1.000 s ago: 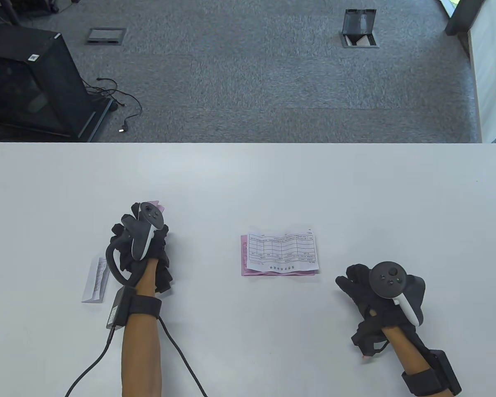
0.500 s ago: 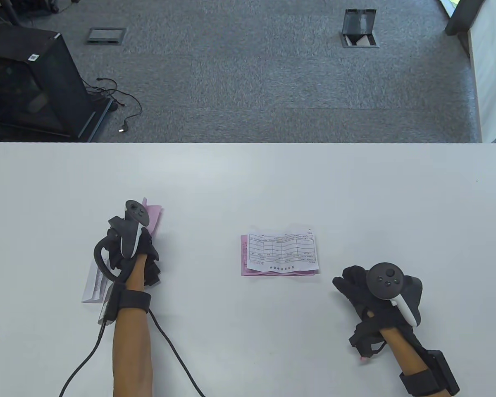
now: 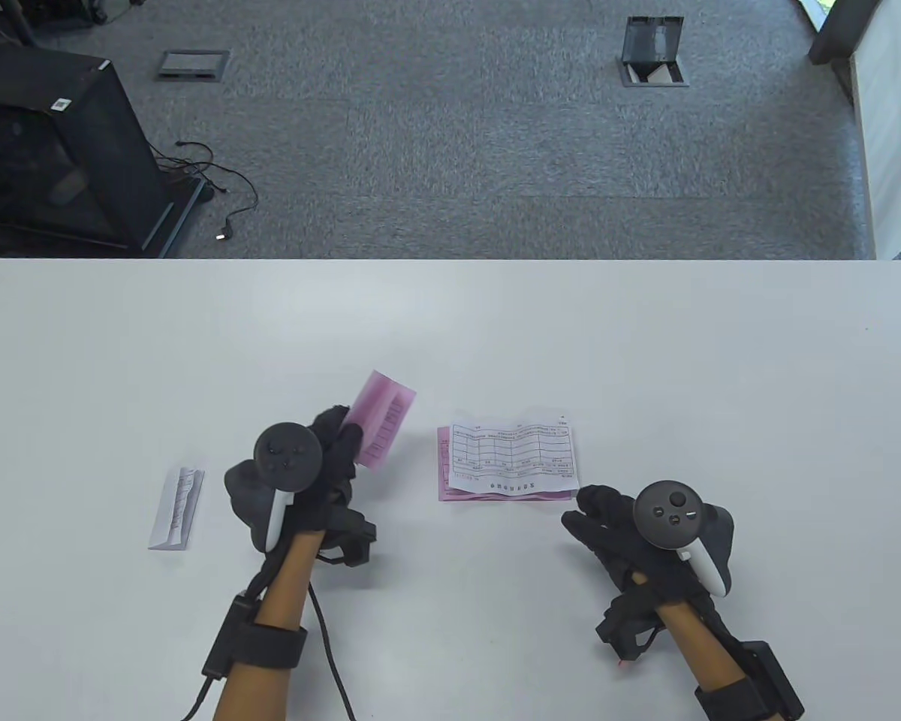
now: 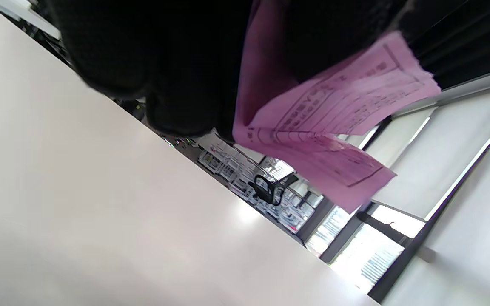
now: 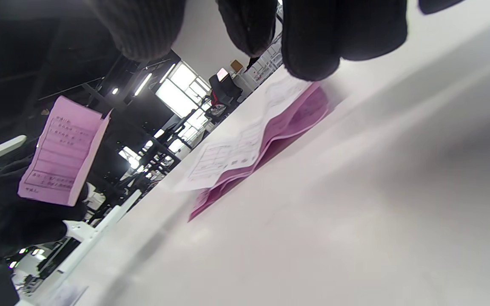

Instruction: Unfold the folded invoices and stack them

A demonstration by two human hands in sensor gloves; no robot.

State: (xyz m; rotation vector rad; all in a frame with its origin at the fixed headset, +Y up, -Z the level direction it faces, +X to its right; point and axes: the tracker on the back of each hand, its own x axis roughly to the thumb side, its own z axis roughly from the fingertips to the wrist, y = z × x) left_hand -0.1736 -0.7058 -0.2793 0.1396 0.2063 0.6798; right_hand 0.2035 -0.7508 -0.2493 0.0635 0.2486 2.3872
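Our left hand (image 3: pixel 323 469) pinches a folded pink paper invoice (image 3: pixel 381 420), lifted just left of the flattened white-and-pink invoice stack (image 3: pixel 510 454). Right hand (image 3: pixel 631 526) hovers nearby, fingers relaxed, empty. Next, likely: right takes a free edge, opens it.

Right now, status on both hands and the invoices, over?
Left hand pinches folded pink invoice, lifted off table. Right hand open, beside unfolded stack. Folded white invoice waits at left. Nothing blocking.
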